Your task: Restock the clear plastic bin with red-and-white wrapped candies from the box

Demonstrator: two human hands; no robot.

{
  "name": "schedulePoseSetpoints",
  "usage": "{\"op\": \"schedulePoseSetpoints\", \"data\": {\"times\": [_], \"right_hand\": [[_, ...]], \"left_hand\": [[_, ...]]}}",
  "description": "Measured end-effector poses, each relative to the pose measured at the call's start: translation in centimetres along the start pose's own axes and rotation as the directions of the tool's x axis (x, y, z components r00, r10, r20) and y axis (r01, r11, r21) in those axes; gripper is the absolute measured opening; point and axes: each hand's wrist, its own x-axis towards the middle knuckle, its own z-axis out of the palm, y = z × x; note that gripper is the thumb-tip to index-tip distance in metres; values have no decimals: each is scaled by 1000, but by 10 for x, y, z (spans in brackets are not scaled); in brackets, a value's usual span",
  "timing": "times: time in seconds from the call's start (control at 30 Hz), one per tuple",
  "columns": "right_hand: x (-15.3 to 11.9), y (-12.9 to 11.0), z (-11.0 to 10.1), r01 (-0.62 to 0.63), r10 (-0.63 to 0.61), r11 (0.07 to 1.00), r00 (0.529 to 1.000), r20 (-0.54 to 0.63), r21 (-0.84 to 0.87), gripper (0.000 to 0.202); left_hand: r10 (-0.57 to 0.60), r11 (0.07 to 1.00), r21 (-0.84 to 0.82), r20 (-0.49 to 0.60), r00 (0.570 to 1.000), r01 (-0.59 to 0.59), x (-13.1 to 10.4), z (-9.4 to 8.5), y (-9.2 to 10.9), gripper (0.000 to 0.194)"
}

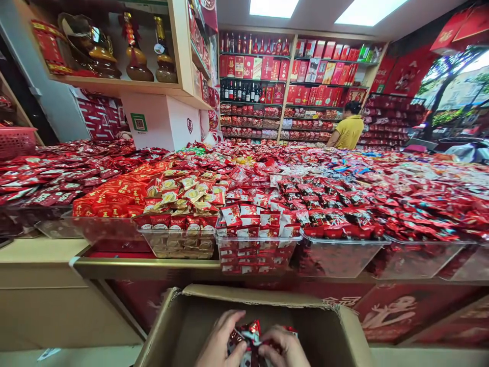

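At the bottom of the head view, an open cardboard box (244, 294) stands in front of the display counter. Both hands are down inside it. My left hand (221, 340) curls its thumb and fingers around the left side of some small red and white candy packets (251, 337). On the right side of the same packets, my right hand (286, 347) has its fingers bent and closed on them. Another bit of red wrapper (292, 330) shows behind the right hand. The lower part of the box is cut off by the frame edge.
Clear plastic bins (260, 250) heaped with wrapped sweets line the counter, with its gold edge (153, 263) below them. A wooden display cabinet (114, 84) juts out at upper left. A person in a yellow top (349, 132) stands near the back shelves (293, 66).
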Motion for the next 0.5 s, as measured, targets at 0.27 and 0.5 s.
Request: {"op": "schedulePoseSetpoints", "data": {"times": [0.27, 0.5], "right_hand": [[-10, -40, -27, -78, 337, 675, 918, -211, 734, 28], [-16, -52, -32, -82, 406, 436, 907, -115, 896, 24]], "left_hand": [[-133, 923, -337, 173, 976, 186, 6, -1, 53, 34], [-76, 956, -274, 127, 989, 108, 3, -3, 56, 45]]}}
